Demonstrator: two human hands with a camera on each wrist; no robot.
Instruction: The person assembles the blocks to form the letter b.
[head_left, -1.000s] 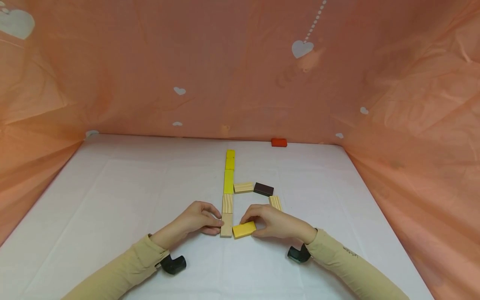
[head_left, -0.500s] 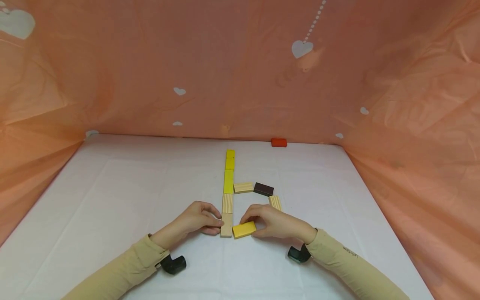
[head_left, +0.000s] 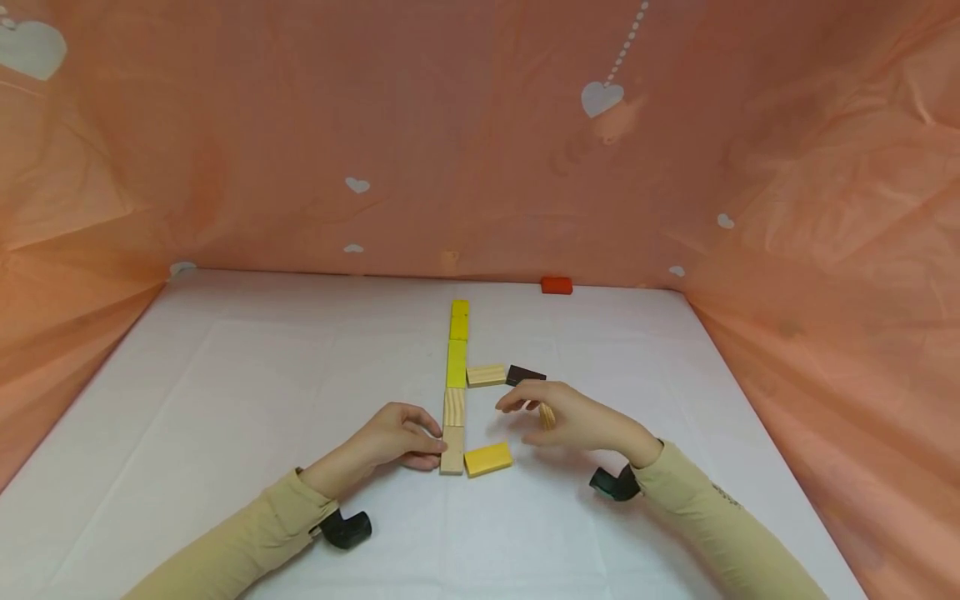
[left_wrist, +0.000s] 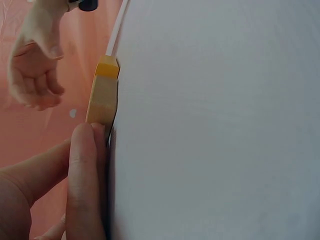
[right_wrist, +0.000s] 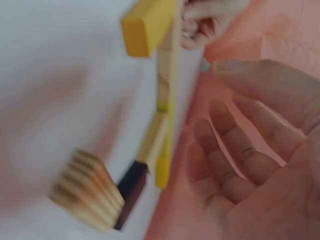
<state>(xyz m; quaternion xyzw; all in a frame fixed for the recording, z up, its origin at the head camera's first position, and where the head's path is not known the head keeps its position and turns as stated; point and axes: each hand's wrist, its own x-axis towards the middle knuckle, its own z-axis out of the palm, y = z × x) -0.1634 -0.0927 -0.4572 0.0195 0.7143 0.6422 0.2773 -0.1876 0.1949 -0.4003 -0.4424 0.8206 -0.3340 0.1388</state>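
Note:
My left hand (head_left: 393, 435) rests beside the column of wooden blocks, its fingertips touching the left side of the plain block (head_left: 452, 454) at the near end. In the left wrist view, straight fingers (left_wrist: 84, 170) meet that block's side. My right hand (head_left: 577, 417) is raised over the table, fingers apart and holding nothing; the right wrist view shows its bare palm. Left of and nearer than it, the orange-yellow block (head_left: 488, 459) lies angled next to the plain block. A striped block (head_left: 548, 416) is partly hidden under the right hand, and the dark brown block (head_left: 523, 374) lies beyond.
Farther up the column are a striped block (head_left: 454, 407) and yellow blocks (head_left: 457, 362). A light block (head_left: 486, 375) juts right from it, next to the dark one. A red block (head_left: 557, 286) lies at the table's far edge, before an orange curtain (head_left: 480, 150).
My right hand has let go of the orange-yellow block and lifted up and to the right, now overlapping the dark and striped blocks. The left hand has stayed in place.

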